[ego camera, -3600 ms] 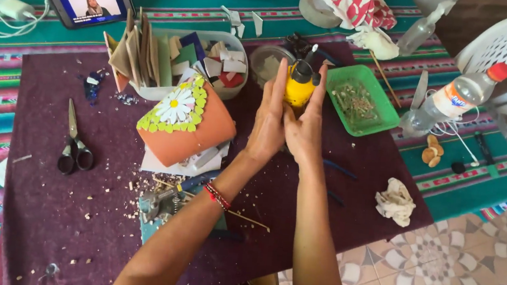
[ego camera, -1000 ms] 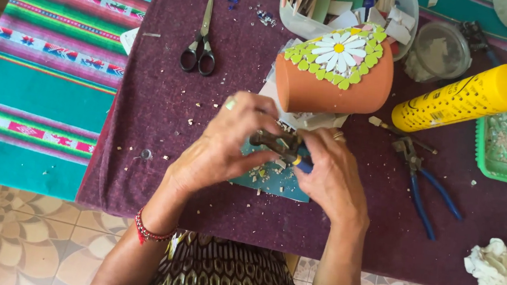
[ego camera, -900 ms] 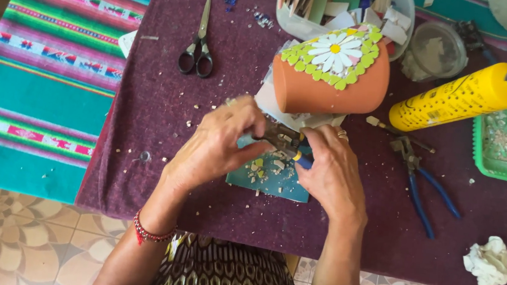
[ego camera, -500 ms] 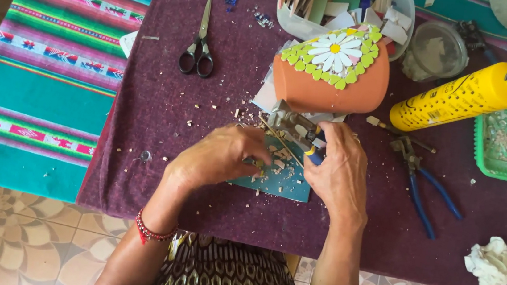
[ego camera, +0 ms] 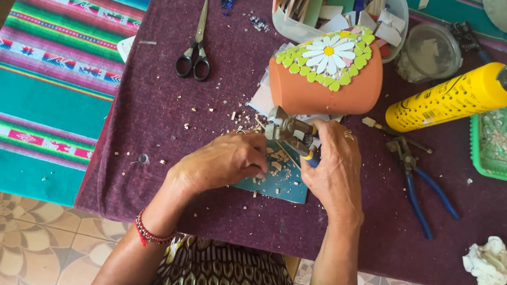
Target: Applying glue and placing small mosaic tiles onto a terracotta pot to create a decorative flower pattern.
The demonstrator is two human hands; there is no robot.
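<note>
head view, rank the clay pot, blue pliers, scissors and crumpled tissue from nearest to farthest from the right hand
From the right hand:
1. clay pot, just above it
2. blue pliers, to its right
3. scissors, up left
4. crumpled tissue, far lower right; close to the scissors' distance, hard to call

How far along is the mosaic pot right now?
Done: the clay pot already carries a white daisy ringed with green pieces. In hand: the right hand grips nippers, and the left hand rests on the teal tile among chips. Left: most of the pot's orange side is bare.
</note>
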